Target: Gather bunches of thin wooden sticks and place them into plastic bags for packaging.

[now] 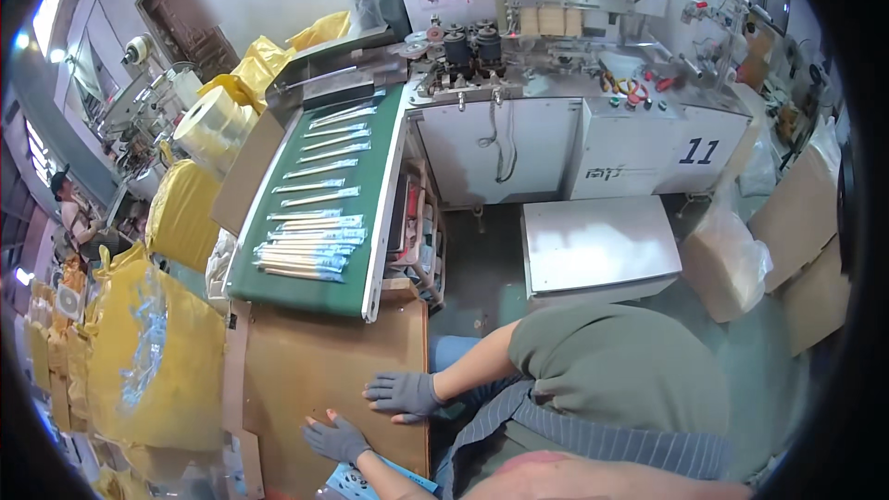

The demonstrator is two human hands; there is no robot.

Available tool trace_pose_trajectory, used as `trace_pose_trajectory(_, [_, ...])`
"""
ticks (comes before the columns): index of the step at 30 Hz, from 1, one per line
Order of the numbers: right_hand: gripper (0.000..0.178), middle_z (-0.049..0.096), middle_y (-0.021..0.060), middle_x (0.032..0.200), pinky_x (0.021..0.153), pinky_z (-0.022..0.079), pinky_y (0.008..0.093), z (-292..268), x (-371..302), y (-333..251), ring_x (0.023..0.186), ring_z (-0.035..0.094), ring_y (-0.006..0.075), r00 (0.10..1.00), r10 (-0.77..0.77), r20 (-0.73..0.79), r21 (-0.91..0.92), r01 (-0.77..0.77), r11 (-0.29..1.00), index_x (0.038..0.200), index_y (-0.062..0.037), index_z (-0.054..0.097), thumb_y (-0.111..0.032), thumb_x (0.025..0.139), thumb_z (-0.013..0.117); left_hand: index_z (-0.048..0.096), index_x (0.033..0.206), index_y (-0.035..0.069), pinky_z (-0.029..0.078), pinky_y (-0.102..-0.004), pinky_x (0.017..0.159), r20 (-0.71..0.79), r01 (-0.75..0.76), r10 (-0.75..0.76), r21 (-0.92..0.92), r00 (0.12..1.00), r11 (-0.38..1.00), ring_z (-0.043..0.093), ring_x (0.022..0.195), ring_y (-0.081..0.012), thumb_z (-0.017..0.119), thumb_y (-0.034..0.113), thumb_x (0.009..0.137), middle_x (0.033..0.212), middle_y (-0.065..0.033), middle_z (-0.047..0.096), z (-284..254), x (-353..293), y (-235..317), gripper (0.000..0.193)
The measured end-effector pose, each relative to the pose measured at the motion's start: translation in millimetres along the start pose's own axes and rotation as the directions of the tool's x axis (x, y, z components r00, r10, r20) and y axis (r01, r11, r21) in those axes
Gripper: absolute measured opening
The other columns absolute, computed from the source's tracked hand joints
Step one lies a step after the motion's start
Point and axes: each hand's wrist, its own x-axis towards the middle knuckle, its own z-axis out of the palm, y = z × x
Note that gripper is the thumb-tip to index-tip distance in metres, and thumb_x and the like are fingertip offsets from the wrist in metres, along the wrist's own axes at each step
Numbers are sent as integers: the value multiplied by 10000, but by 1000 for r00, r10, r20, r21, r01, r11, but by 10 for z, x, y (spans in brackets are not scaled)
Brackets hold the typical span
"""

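Note:
Both my hands lie on a brown board tabletop [306, 352]. My left hand [338, 440], in a grey glove with bare fingertips, rests flat with its fingers spread. A blue and white printed piece [352, 483] lies under or beside that forearm. Slightly farther right, my right hand [405, 393] is stretched out near the board's edge, in a matching glove, holding nothing. Beyond the board is a green conveyor belt [250, 278]. Slim wooden sticks, apparently chopsticks, in clear and blue wrappers [310, 245] lie across it, bunched at the near end and spaced farther up.
Yellow sacks [185, 213] and a film roll [206, 120] stand left of the belt. A packing machine [546, 0] and white cabinet [505, 148] are at the back. A white metal box [600, 241] sits on the floor. A person [83, 218] is far left.

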Motion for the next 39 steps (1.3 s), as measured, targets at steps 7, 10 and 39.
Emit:
trace_pose_trajectory(7, [526, 424, 238, 1349, 1075, 255, 523, -84, 49, -18, 1284, 373, 398, 997, 18, 77, 5, -19, 1000, 1226, -1, 491, -348, 832, 529, 472, 1313, 43, 307, -450, 1046, -3, 30, -30, 0, 1000, 1000, 397, 1282, -333, 466, 488, 915, 1373, -200, 440, 113, 17, -57, 596])
trace_pose_trajectory(10, [530, 411, 238, 1364, 1083, 241, 525, -113, 30, 9, 1296, 359, 398, 996, 23, 87, 7, -23, 1000, 1241, 0, 482, -353, 847, 517, 475, 1310, 44, 306, -451, 1044, 2, 39, -39, -11, 999, 999, 395, 1281, -335, 465, 489, 913, 1370, -203, 440, 66, 27, 41, 596])
trace_pose_trajectory(39, [533, 428, 246, 1336, 1075, 255, 523, -17, 22, 11, 1288, 376, 381, 1000, 1, 28, 12, -2, 1000, 1199, 0, 511, -364, 812, 545, 469, 1329, 67, 309, -448, 1041, -2, 22, -22, 3, 1000, 1000, 393, 1294, -293, 446, 510, 925, 1378, -169, 442, 134, 22, -69, 600])
